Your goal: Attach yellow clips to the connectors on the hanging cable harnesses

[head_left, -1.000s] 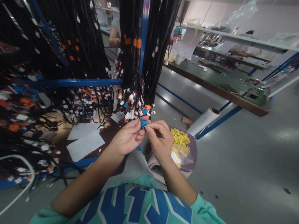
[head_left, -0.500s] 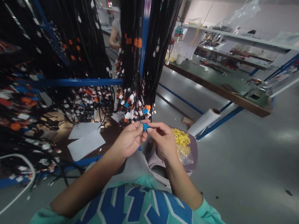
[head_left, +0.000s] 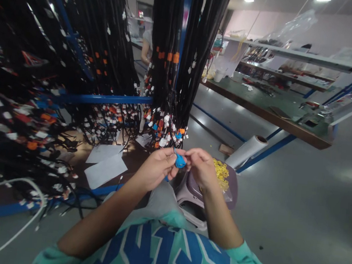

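My left hand (head_left: 157, 168) is closed on a blue connector (head_left: 180, 161), pinched between thumb and fingers. A thin dark wire seems to run up from the connector toward the hanging bundle of black cables (head_left: 182, 77). My right hand (head_left: 203, 167) is just to the right of the connector, its thumb and forefinger pressed together; whatever lies between them is too small to make out. Beyond my hands hang cable ends with white, orange and blue connectors (head_left: 166, 131). Beneath my right forearm, a stool (head_left: 233, 193) bears a heap of small yellow parts (head_left: 221, 171) in a clear bag.
Blue rack bars (head_left: 110, 98) carry dense cable bundles on the left. White sheets of paper (head_left: 106, 170) lie on the lower shelf. A green-topped workbench (head_left: 262, 99) stands at the right, with a roll of film (head_left: 246, 150) leaning by its leg. Another person's arm (head_left: 145, 52) shows behind the cables.
My right fingers have drawn off the blue connector slightly and now pinch beside it. The connector has turned, showing more of its face. The camera view has shifted a little.
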`<state>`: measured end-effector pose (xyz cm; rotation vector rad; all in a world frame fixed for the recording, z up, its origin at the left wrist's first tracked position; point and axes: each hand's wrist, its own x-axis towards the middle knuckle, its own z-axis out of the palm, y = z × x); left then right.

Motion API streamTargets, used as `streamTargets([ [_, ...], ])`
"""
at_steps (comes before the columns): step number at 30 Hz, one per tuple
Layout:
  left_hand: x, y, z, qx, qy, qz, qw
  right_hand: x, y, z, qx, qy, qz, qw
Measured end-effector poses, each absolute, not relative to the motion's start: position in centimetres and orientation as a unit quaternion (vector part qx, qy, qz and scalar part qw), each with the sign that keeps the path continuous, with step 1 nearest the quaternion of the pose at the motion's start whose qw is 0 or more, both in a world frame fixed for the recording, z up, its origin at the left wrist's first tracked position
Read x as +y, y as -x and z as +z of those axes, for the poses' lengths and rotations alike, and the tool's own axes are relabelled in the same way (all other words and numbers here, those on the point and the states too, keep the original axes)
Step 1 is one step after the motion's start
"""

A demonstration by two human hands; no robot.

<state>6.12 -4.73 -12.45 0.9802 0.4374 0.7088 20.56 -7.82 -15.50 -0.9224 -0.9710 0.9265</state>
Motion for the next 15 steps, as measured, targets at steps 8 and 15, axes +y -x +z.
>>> streamTargets([
  [8, -7.9, -6.6, -11.5, 0.265, -0.73, 0.189, 0.601, 2.6, -23.4, -11.8, -0.458, 0.527, 0.335, 0.633],
  [15, -7.4, -3.1, -10.6, 0.255, -0.784, 0.231, 0.516, 4.4, -20.7, -10.5, -0.443, 0.494, 0.468, 0.584],
])
